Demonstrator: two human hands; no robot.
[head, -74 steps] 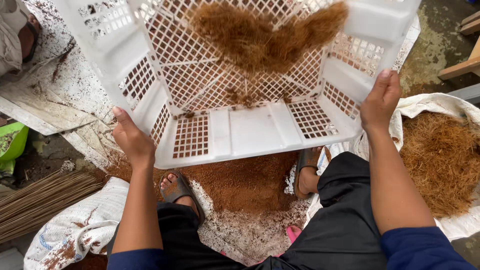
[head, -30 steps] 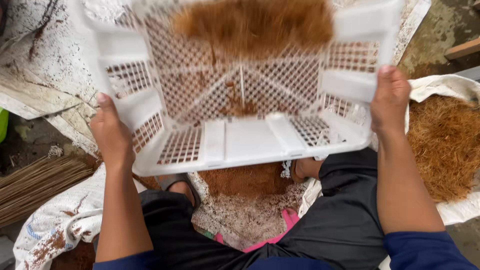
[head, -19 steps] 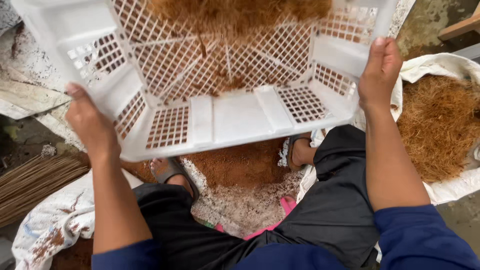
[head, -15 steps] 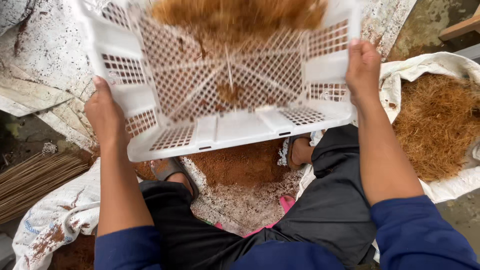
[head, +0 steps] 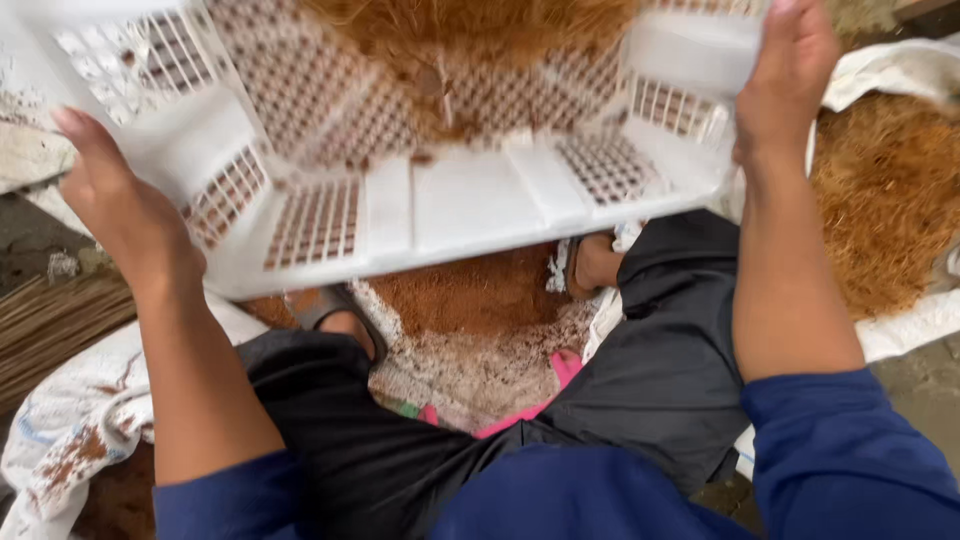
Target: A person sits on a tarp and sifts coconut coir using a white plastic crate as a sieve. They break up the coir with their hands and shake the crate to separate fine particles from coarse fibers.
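Note:
I hold a white plastic lattice crate [head: 470, 200] up in front of me, tilted away. My left hand [head: 125, 205] grips its left side and my right hand [head: 785, 85] grips its right side. A clump of brown coir fibre [head: 470, 35] lies inside the crate against the far wall. Below the crate, between my feet, a heap of fine reddish-brown dust [head: 470, 290] rests on a white sheet [head: 470, 375]. The crate is blurred by motion.
A pile of coarse brown fibre [head: 885, 200] lies on a white sack at the right. Thin brown sticks [head: 50, 325] lie bundled at the left. A stained white sack [head: 70, 425] sits at the lower left. My knees in dark trousers [head: 650, 370] frame the dust heap.
The crate has swung from side to side and now sits lower and closer, more sharply tilted. Both hands keep their grip. The fibre clump has shifted within the crate.

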